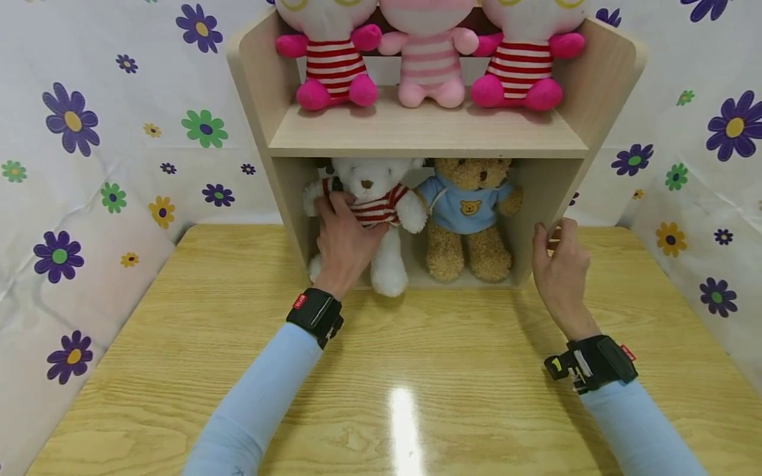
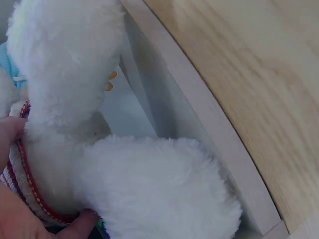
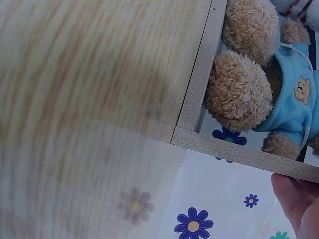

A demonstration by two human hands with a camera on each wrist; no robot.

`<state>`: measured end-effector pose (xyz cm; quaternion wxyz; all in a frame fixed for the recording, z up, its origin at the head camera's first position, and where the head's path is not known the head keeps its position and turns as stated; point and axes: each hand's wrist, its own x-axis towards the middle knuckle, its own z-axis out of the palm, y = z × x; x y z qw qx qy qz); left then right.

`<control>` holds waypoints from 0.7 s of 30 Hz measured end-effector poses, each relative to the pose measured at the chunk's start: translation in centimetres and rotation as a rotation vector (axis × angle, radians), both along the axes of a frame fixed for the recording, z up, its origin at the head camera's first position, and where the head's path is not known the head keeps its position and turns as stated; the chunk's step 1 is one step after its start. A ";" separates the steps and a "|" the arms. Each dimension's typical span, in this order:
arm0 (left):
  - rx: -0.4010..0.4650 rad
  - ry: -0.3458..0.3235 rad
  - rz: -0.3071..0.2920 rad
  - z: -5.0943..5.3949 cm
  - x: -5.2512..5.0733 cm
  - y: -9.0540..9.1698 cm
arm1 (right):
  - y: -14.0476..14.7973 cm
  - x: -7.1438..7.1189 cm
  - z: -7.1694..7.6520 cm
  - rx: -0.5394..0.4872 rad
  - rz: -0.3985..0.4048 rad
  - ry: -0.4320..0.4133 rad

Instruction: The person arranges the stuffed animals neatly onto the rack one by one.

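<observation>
In the head view, my left hand (image 1: 348, 241) grips a white teddy bear (image 1: 389, 261) in a red-striped top at its middle, in the shelf's lower left. The left wrist view shows its fingers (image 2: 82, 224) on the top's hem, beside the white furry legs (image 2: 159, 186). My right hand (image 1: 562, 274) touches the right side panel of the wooden shelf (image 1: 428, 135) near its front edge. The right wrist view shows fingers (image 3: 291, 196) against the panel's outside; the other fingers are partly hidden. A brown teddy bear (image 1: 470, 205) in a blue hoodie stands beside the white one.
On the upper level sit two white-and-pink striped dolls (image 1: 336, 69) (image 1: 524, 69) with a paler pink doll (image 1: 431, 66) between them. The shelf stands at the back of a wood-grain table (image 1: 452, 370). A flower-printed cloth (image 1: 119, 172) hangs behind and at both sides.
</observation>
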<state>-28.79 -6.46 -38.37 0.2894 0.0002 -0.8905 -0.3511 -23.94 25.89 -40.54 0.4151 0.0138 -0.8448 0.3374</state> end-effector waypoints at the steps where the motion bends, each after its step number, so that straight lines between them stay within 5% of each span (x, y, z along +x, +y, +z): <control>1: 0.000 0.003 0.003 0.0 -0.2 0.0 | 0.0 0.0 0.0 0.001 -0.001 0.000; 21: 0.106 -0.114 0.030 0.5 -4.2 0.7 | 0.1 -0.2 -0.2 0.015 0.019 0.029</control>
